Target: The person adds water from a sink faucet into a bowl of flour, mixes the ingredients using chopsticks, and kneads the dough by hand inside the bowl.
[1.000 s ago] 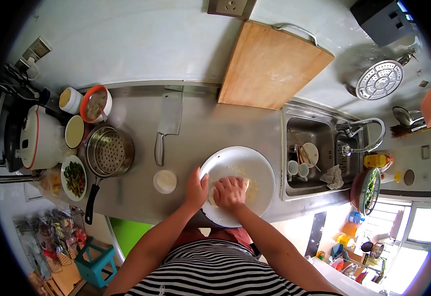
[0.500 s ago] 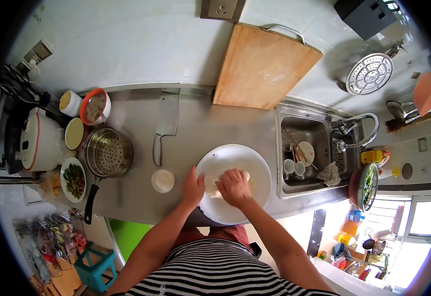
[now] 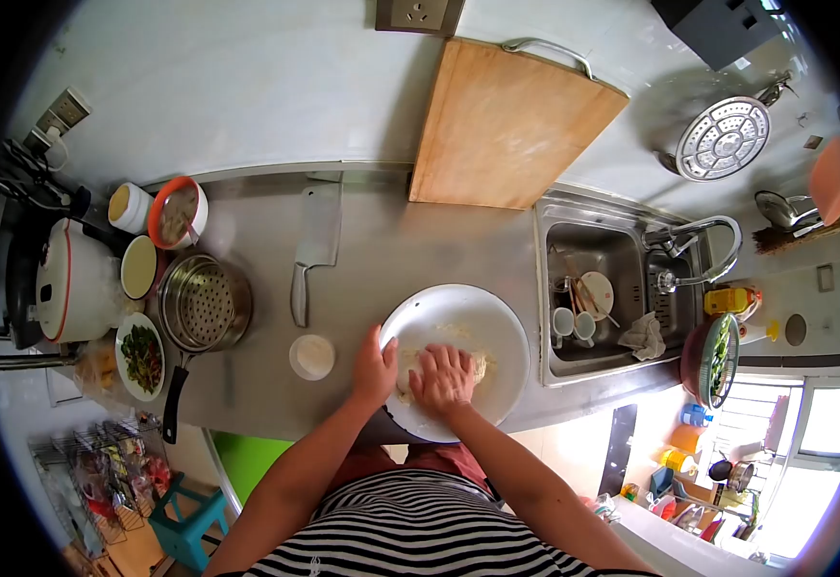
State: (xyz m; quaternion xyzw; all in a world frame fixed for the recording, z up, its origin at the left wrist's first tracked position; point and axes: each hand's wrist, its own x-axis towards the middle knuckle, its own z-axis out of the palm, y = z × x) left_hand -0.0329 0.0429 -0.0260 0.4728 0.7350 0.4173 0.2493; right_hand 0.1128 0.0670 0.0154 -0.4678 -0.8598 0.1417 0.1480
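Observation:
A wide white bowl (image 3: pixel 505 332) stands at the counter's front edge, with a rough, pale lump of dough (image 3: pixel 481 366) and loose floury bits inside. My left hand (image 3: pixel 375 370) grips the bowl's left rim, its fingers upright along the side and the thumb over the edge. Inside the bowl, my right hand (image 3: pixel 444 378) presses down on the dough with its fingers spread over it. Most of the dough is hidden under that hand. A small round dish of white powder (image 3: pixel 312 357) sits left of the bowl.
A cleaver (image 3: pixel 319 231) lies behind the dish. Further left are a steamer pan (image 3: pixel 204 303), a plate of chopped vegetables (image 3: pixel 141 356) and an orange-rimmed bowl (image 3: pixel 178 213). A wooden cutting board (image 3: pixel 516 125) leans on the wall. On the right is a sink (image 3: pixel 583 231) holding cups.
My right hand has shifted slightly left and down, and its curled fingers have stretched out over the dough. My left hand stays on the rim. The view has tilted slightly.

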